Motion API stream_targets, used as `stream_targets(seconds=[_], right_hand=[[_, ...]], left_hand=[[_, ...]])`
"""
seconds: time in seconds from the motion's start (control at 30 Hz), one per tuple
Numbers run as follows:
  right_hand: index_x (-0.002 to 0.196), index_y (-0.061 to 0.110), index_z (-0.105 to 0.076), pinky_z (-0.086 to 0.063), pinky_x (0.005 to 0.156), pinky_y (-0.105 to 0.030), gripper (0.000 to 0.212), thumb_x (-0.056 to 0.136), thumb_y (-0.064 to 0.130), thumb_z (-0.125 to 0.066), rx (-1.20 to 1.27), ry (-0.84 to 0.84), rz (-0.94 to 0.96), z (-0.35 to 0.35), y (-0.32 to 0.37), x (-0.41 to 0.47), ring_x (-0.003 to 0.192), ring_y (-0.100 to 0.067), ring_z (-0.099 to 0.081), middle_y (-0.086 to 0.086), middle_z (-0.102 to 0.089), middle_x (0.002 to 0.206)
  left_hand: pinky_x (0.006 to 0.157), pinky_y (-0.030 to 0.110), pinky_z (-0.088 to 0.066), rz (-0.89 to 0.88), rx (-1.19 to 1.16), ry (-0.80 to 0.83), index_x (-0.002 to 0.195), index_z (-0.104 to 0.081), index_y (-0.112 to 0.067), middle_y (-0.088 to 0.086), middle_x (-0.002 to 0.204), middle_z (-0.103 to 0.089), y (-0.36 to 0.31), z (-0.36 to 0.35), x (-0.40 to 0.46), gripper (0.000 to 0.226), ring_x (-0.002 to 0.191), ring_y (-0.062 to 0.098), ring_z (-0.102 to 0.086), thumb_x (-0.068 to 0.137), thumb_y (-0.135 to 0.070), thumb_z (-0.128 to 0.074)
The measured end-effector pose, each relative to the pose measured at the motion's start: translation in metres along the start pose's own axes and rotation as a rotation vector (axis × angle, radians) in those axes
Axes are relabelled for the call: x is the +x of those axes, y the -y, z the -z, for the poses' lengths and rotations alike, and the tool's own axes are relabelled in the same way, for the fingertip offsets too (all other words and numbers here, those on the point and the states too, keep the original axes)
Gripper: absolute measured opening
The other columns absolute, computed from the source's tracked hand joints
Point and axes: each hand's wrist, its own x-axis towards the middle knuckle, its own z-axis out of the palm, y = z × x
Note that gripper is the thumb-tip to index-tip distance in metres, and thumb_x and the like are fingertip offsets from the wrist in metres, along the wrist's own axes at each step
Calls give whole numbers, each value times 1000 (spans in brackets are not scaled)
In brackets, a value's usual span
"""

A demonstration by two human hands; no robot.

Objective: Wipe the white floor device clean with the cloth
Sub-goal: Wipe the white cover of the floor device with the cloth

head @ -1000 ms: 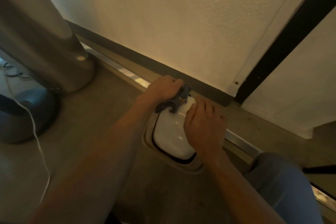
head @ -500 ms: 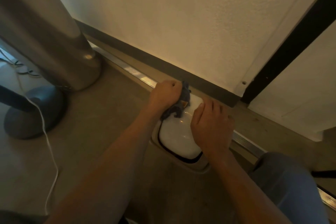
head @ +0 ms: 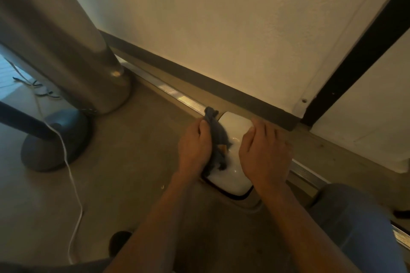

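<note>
The white floor device [head: 230,155] sits on the floor against the baseboard [head: 199,82]. The left hand [head: 195,150] grips the blue cloth [head: 216,137] against its left side, presumably to wipe. The right hand [head: 264,155] lies flat, fingers straight, apparently steadying it.

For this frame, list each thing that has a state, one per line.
left hand: grips the cloth against the device's left side
right hand: fingers straight, resting on the device
cloth: bunched, lying on the device
white floor device: on the floor beside the wall
</note>
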Motion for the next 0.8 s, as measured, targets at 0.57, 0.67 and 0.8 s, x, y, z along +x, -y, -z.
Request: stream_targets(seconds=[0.57, 0.67, 0.8], right_hand=[[120, 14, -57, -50, 77, -45, 45, 100, 36, -23, -1, 6, -12, 1, 3, -3, 90, -25, -61, -8, -64, 103], [119, 15, -57, -49, 77, -44, 47, 101, 37, -20, -26, 24, -16, 0, 4, -3, 89, -24, -59, -7, -62, 101], [113, 14, -55, -50, 76, -42, 37, 101, 35, -28, -37, 21, -25, -1, 4, -4, 88, -26, -60, -9, -62, 101]], left_hand=[[73, -3, -33, -171, -42, 74, 115, -54, -24, -9, 102, -54, 18, 10, -5, 18, 92, -5, -55, 108, -24, -37], [73, 14, -38, -109, 32, 224, 111, -58, -23, 2, 108, -62, 4, 8, 38, 23, 89, 4, -56, 108, -21, -36], [80, 27, -36, -257, 318, 315, 119, -63, -22, 6, 117, -65, -28, -10, 69, 30, 95, 13, -52, 103, -26, -38]])
